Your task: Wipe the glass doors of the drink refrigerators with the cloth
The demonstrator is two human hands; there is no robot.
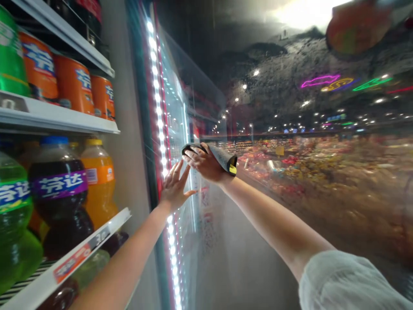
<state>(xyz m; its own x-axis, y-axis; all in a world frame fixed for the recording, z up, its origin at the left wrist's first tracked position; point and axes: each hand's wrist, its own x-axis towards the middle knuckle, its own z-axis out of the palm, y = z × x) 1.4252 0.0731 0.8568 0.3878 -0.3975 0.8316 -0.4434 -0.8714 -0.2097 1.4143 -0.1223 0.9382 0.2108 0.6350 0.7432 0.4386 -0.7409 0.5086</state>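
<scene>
A folded grey cloth (222, 157) with dark edges and a yellow patch lies under my right hand (204, 163), whose fingers wrap over its left part. The cloth is at the glass door (219, 241) of a drinks cooler. Just left of it and lower, my left hand (176, 187) has its fingers spread, near the door's edge beside a strip of white lights (160, 116). Nothing is held in my left hand.
Cooler shelves (61, 114) on the left hold orange cans (74, 84) and soda bottles, one with a purple label (61, 185). A lower shelf edge (111, 226) juts out near my left forearm. Blurred store goods and lights show through the glass.
</scene>
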